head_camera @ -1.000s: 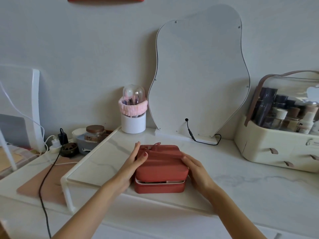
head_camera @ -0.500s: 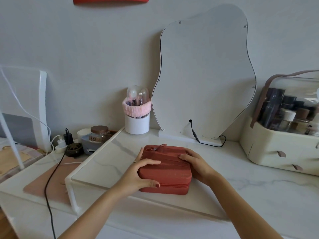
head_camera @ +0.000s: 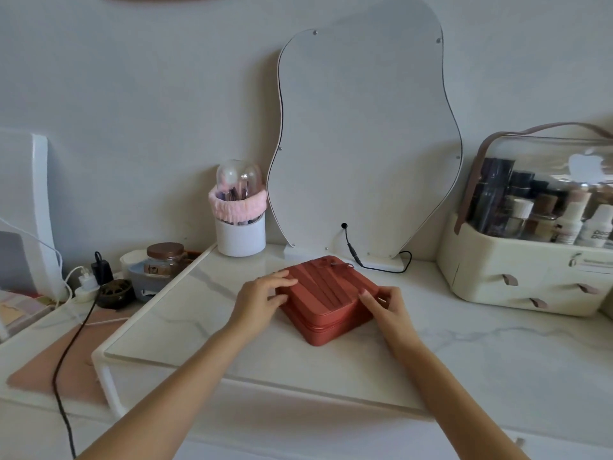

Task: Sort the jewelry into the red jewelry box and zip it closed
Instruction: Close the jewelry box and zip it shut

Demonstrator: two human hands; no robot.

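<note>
**Lid down, corner-on, zip side under the right hand**

While both forearms reach in from the near edge, worth judging the grip first. Left hand (head_camera: 262, 298) spread and laid against the left top edge of the red jewelry box (head_camera: 326, 298), fingers loosely open, steadying rather than clamping. Right hand (head_camera: 384, 305) curled at the right-hand corner, fingertips pinched close at the zip seam; cannot tell whether a pull is actually held. Sits on the raised marble shelf (head_camera: 185, 327), turned so one corner points toward the camera, lid down.

Probably light, with a padded faux-leather skin over a stiffish shell: slightly yielding, likely to slide on polished stone unless braced. Best held flat on the lid with one hand while the other works the seam around the corners. No loose jewelry visible outside.

Just behind, a black cable (head_camera: 356, 257) trails close to the far corner, plugged into the wavy mirror (head_camera: 365, 144). Farther left, a white brush pot (head_camera: 239, 234); far right, well apart, a cream cosmetics organiser (head_camera: 517, 280). Nothing blocking the near sides.
</note>
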